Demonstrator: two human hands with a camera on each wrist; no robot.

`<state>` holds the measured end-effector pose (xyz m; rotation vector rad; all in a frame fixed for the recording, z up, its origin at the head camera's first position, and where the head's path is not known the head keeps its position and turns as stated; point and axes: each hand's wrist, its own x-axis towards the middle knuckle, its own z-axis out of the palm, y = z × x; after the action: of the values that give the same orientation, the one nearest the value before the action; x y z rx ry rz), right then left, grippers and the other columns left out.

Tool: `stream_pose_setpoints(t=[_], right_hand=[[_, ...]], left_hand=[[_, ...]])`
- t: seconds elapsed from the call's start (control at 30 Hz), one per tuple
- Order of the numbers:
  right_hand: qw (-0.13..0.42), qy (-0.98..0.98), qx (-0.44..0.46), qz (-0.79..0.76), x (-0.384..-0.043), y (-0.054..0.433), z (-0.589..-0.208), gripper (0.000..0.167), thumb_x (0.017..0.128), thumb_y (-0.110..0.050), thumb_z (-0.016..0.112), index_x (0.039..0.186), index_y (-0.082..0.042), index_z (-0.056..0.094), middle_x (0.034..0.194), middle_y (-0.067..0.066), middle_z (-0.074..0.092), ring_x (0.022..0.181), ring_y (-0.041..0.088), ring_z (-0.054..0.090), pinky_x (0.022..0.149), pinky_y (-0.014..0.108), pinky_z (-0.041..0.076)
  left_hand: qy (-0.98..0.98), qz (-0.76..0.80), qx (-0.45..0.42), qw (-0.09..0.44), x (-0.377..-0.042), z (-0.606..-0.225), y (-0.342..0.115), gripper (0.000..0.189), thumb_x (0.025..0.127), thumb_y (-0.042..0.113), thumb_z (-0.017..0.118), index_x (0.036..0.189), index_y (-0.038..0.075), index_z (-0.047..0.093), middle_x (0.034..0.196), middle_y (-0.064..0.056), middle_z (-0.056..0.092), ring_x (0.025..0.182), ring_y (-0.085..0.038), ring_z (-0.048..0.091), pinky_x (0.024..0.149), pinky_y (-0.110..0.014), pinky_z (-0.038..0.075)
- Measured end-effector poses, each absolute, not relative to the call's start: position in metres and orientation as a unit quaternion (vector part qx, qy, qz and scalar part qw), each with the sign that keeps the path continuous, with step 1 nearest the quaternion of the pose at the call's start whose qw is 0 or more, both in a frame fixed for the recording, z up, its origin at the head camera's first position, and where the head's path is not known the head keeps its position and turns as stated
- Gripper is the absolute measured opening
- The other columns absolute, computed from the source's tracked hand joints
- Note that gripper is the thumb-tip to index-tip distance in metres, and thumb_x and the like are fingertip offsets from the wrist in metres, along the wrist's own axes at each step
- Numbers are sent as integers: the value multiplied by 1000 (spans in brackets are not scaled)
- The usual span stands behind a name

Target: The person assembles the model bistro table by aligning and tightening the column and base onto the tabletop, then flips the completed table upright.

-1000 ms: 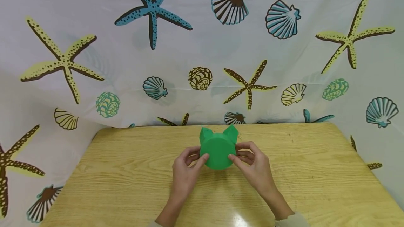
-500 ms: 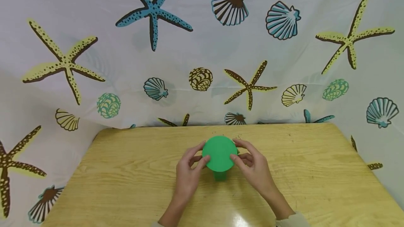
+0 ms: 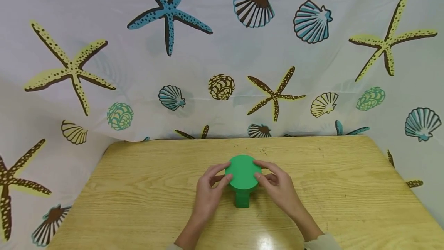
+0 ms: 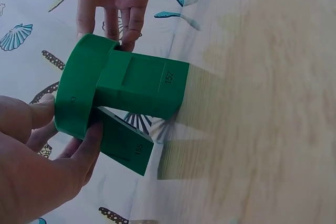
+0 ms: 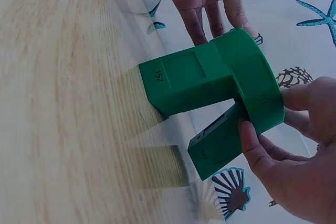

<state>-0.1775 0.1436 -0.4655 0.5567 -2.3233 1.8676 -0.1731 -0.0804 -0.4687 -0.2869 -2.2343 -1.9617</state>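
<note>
A small green toy stool (image 3: 243,172) with a round seat faces seat-up in the head view. One block-like leg (image 3: 242,200) shows at its near side. In the left wrist view the legs marked 152 (image 4: 169,77) and 155 (image 4: 131,153) point toward the table; the right wrist view shows another leg (image 5: 207,153), marked 149. My left hand (image 3: 207,192) grips the seat's left rim between thumb and fingers. Opposite it, my right hand (image 3: 283,190) holds the right rim the same way. The leg ends are close over the tabletop.
The wooden table (image 3: 149,192) spreads out around both hands. Behind it and at the sides hangs a white cloth (image 3: 194,57) printed with starfish and shells, meeting the table's back edge.
The stool has tipped over from legs pointing away to seat-up, and its near leg has come into view. Both hands have turned with it and moved slightly nearer.
</note>
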Motion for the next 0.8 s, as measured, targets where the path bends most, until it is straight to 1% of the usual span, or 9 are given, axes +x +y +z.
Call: stream_pose_setpoints(t=[0.3, 0.5, 0.67, 0.8], right_hand=[[28, -762, 175, 623, -179, 150, -467, 37, 104, -15, 64, 140, -5, 61, 143, 16, 58, 100, 24, 73, 87, 47, 60], [22, -759, 176, 627, -180, 149, -470, 37, 105, -15, 63, 140, -6, 61, 145, 15, 57, 102, 24, 73, 88, 47, 60], [19, -765, 178, 619, -181, 150, -470, 37, 105, -15, 62, 141, -7, 60, 145, 16, 56, 104, 25, 73, 88, 46, 60], [7, -775, 175, 607, -182, 154, -467, 39, 106, -19, 61, 144, -12, 59, 142, 15, 57, 103, 25, 73, 88, 45, 61]], left_hand=[[-747, -656, -89, 65, -177, -471, -79, 33, 98, 12, 71, 131, 8, 70, 136, -13, 60, 113, -33, 66, 95, -32, 57], [-744, -660, -87, 61, -176, -472, -80, 33, 99, 14, 72, 131, 7, 69, 136, -14, 59, 111, -34, 67, 91, -29, 58], [-744, -661, -83, 53, -176, -470, -82, 34, 98, 14, 73, 131, 8, 69, 137, -14, 59, 110, -36, 67, 90, -30, 59], [-752, -652, -89, 39, -178, -466, -86, 35, 96, 16, 75, 130, 11, 70, 136, -12, 61, 114, -36, 67, 90, -32, 60]])
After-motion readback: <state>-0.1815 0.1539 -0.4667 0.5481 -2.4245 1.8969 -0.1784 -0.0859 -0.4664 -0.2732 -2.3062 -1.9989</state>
